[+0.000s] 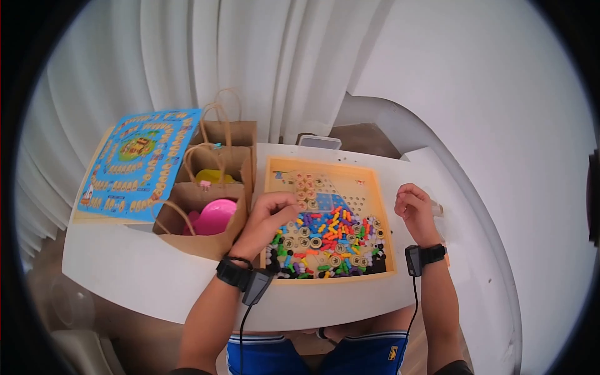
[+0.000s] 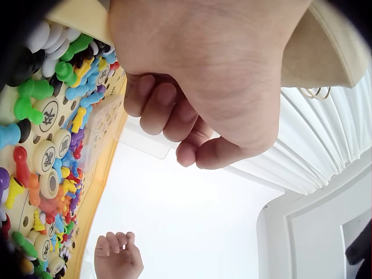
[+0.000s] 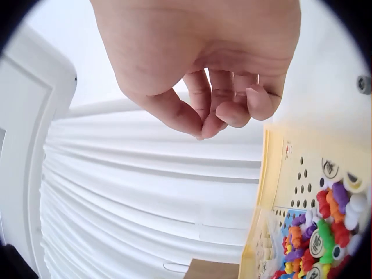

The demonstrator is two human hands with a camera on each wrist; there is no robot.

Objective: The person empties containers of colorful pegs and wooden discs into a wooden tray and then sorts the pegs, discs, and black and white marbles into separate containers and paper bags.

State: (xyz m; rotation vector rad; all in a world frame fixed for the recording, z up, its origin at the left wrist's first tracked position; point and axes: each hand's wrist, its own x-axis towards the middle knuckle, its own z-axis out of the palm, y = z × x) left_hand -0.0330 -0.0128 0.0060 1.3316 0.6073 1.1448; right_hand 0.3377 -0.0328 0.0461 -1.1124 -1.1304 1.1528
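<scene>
A shallow wooden tray [image 1: 337, 278] holds a jumble of small coloured pawns [image 1: 342, 230] and round Chinese chess discs [image 1: 304, 242]. My left hand [image 1: 270, 215] hovers at the tray's left side, its fingertips close to a clear plastic box [image 1: 324, 201] with several discs inside. In the left wrist view its fingers [image 2: 160, 104] are loosely curled, thumb tip against index, and no object shows there. Beyond the tray's right edge, my right hand [image 1: 417, 212] is raised, palm inward. Its fingers [image 3: 232, 113] also curl loosely in the right wrist view, with nothing visible between them.
Brown paper bags [image 1: 250, 215] stand left of the tray; one contains a pink plastic item [image 1: 219, 215], another a yellow one [image 1: 212, 177]. A blue game board [image 1: 112, 169] lies farther left. A clear lid-like piece [image 1: 320, 142] is at the table's back edge, before white curtains.
</scene>
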